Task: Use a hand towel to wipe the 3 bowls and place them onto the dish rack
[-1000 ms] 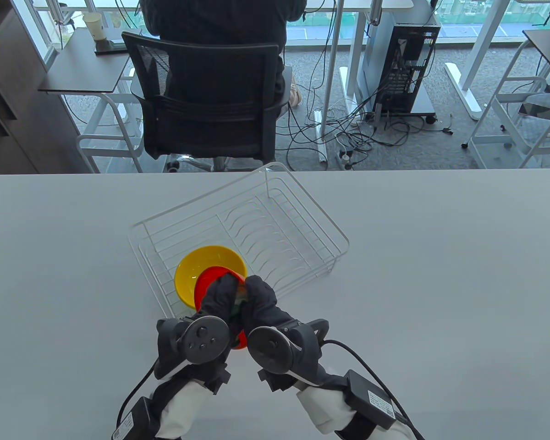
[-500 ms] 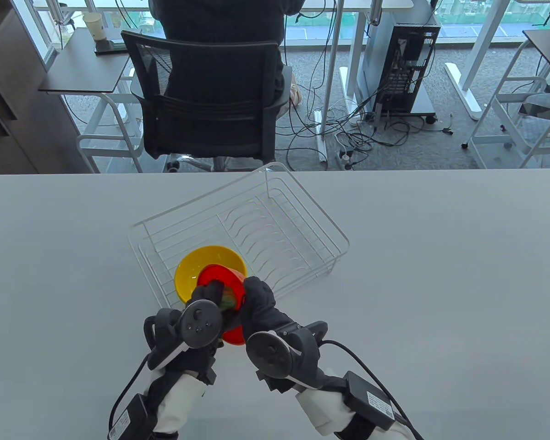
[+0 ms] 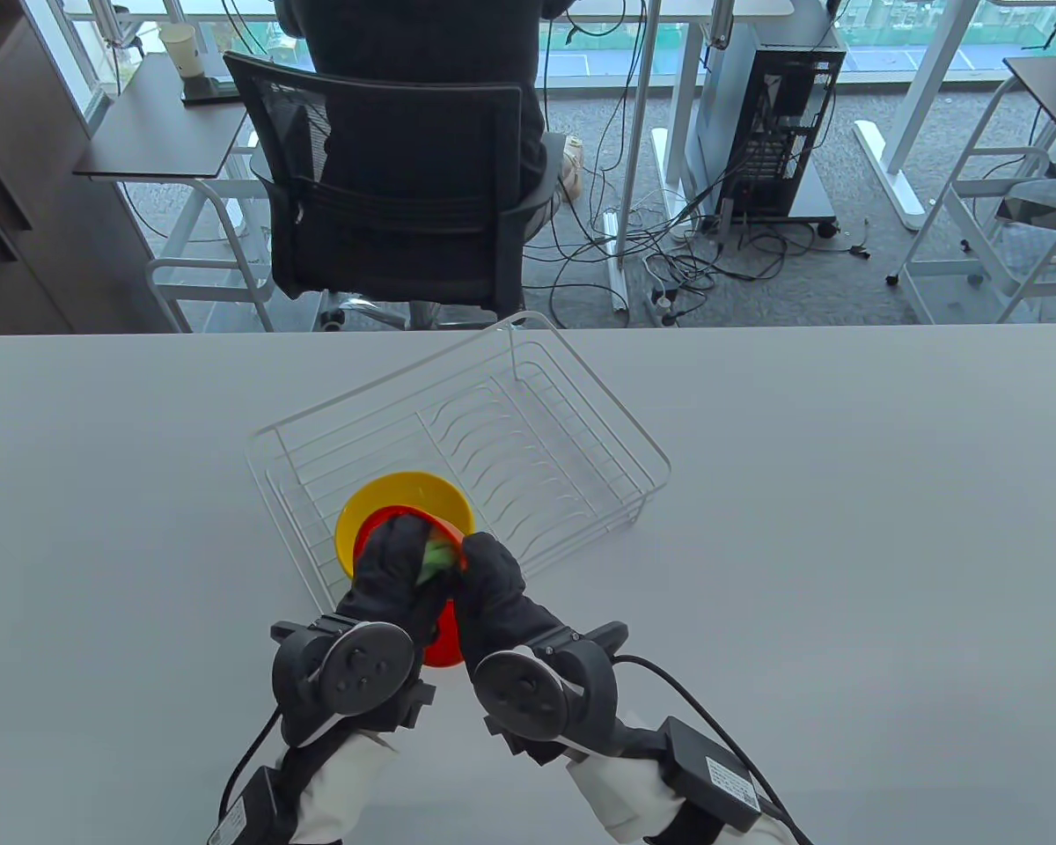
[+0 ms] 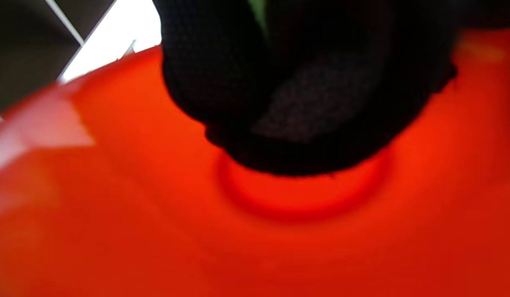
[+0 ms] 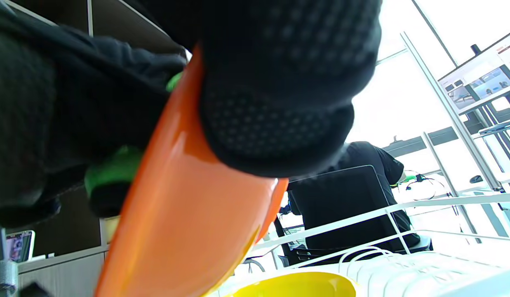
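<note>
An orange-red bowl [image 3: 445, 640] is held tilted on edge just above the table, in front of the white wire dish rack [image 3: 581, 414]. My left hand [image 3: 396, 559] reaches into the bowl [image 4: 114, 185], its fingers curled round a bunched green hand towel [image 3: 437, 554] pressed against the inside. My right hand [image 3: 486, 568] grips the bowl's rim from the right, its fingers [image 5: 279, 103] over the outer wall [image 5: 184, 214]. The green towel [image 5: 110, 169] shows under the left glove. A yellow bowl [image 3: 405, 493] sits upright in the rack's near left corner.
The rack lies at an angle in the table's middle, its plate slots [image 3: 528, 449] bare. Beyond the far edge a person sits in a black mesh chair [image 3: 396, 176]. Bare grey table [image 3: 845, 528] spreads to both sides.
My left hand has slid up and further into the orange bowl with the towel, its wrist turning. The right hand keeps its grip on the rim, nearly still.
</note>
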